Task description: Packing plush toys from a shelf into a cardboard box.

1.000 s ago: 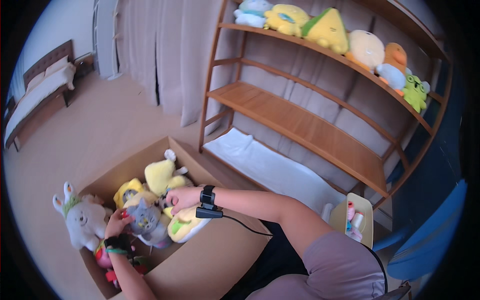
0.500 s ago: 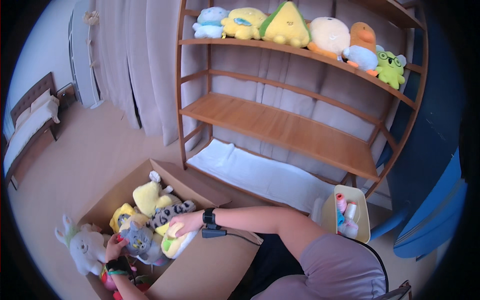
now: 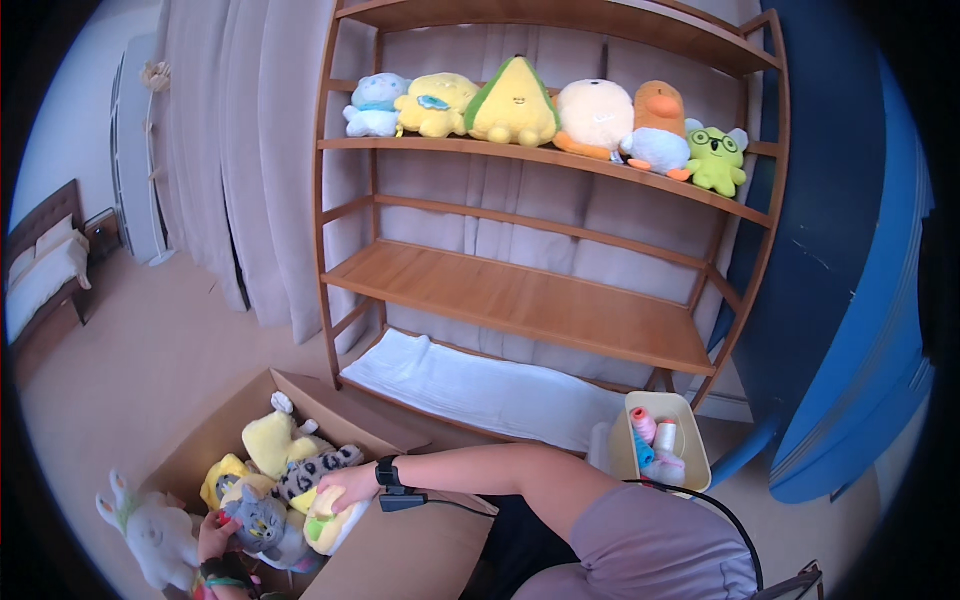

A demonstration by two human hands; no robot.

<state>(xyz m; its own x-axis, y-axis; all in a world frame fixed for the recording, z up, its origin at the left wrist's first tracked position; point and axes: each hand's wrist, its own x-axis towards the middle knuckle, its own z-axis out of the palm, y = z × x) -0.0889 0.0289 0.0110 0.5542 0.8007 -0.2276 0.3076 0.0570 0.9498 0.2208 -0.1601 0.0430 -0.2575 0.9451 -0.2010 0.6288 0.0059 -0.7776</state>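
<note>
A cardboard box (image 3: 410, 550) full of plush toys stands at the lower left. My right hand (image 3: 350, 482) reaches into it, closed on a white, yellow and green plush toy (image 3: 322, 530) by the box's near flap. My left hand (image 3: 213, 537) is closed at the side of a grey cat plush toy (image 3: 262, 525), next to a small red part; some fingers are hidden. Behind them lie a yellow plush toy (image 3: 272, 440), a leopard-spotted plush (image 3: 305, 478) and a yellow-hooded plush (image 3: 225, 478). A white long-eared plush (image 3: 158, 540) leans at the box's left side.
Facing me is a wooden shelf rack (image 3: 520, 300). Several plush toys, including a yellow-green triangular plush (image 3: 515, 105), sit in a row on its upper shelf. A white cloth (image 3: 480, 395) covers the bottom level. A cream bin (image 3: 690, 470) with thread spools stands right; a bed (image 3: 50, 260) is far left.
My view has tilted up, so the rack and box sit lower in the picture. Both hands stay at the same plush toys in the box.
</note>
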